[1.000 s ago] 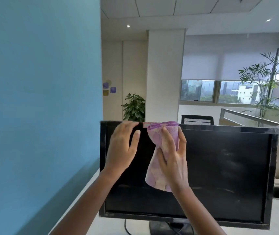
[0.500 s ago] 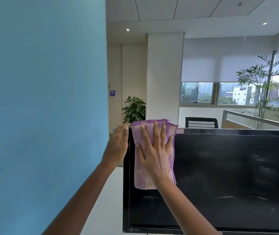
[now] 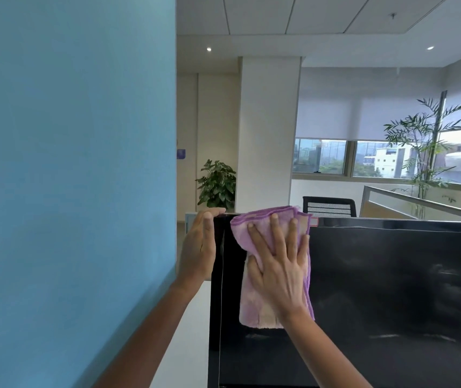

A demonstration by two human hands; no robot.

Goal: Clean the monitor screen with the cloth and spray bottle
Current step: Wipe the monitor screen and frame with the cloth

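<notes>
two hands, one monitor (image 3: 391,289), one cloth (image 3: 253,312), right hand (image 3: 279,273) pressing cloth with fingers spread, left hand (image 3: 197,247) gripping monitor corner

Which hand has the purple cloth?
The right hand, spread flat on the cloth against the monitor. The left hand just holds the monitor's top corner.
</notes>
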